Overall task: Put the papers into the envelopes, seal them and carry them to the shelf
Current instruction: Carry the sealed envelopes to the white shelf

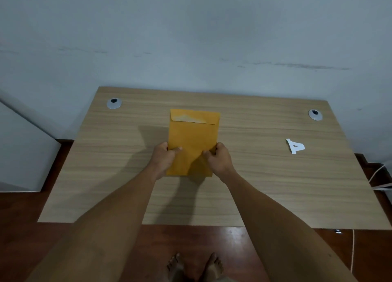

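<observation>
A yellow-brown envelope [193, 134] is held over the middle of the wooden table [265, 186], its flap folded down at the far end. My left hand [164, 157] grips its left edge near the bottom, thumb on top. My right hand [219, 158] grips the right edge at the same height, and the paper creases between the two thumbs. No loose papers are in view; whether the envelope holds any is hidden.
A small white paper marker with the letter A [295, 146] lies on the table's right part. Two round cable grommets [114, 103] [315, 114] sit in the far corners. The wall stands right behind the table. White cables [379, 179] hang at the right.
</observation>
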`<move>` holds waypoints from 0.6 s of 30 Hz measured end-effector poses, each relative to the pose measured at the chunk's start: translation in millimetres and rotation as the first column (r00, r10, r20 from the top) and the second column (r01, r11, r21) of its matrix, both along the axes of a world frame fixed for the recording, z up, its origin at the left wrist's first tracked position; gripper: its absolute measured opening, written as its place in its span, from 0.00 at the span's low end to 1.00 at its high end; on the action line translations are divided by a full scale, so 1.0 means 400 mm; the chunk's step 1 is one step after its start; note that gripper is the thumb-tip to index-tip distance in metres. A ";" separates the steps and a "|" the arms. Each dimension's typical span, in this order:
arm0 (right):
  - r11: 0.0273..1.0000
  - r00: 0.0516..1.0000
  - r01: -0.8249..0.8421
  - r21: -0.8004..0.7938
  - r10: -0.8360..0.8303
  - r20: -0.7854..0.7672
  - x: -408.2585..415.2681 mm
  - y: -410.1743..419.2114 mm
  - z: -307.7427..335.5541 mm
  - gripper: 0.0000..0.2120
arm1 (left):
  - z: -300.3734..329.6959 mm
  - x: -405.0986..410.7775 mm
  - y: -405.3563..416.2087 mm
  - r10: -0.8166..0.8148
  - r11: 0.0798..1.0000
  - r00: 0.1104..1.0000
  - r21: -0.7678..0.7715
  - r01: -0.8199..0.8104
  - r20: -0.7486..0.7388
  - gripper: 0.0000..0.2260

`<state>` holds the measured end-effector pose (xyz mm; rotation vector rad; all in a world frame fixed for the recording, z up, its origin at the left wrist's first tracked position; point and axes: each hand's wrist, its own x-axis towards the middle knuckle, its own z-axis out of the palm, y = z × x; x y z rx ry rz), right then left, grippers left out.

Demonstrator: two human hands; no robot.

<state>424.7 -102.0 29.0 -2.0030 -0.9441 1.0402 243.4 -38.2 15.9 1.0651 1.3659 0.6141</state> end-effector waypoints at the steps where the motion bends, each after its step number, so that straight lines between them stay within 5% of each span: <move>1: 1.000 1.000 0.016 -0.008 -0.016 -0.026 0.006 0.002 0.005 0.11 | 0.011 0.008 0.003 0.014 0.999 1.000 -0.033 -0.013 0.026 0.13; 10: 0.979 0.964 0.202 0.030 -0.193 -0.183 0.094 -0.042 0.093 0.12 | 0.084 0.148 0.007 -0.070 0.987 0.995 -0.138 0.080 0.075 0.12; 18: 0.880 0.881 0.460 0.114 -0.438 -0.176 0.182 -0.210 0.139 0.12 | 0.131 0.311 -0.070 -0.308 0.950 0.948 -0.026 0.311 0.084 0.16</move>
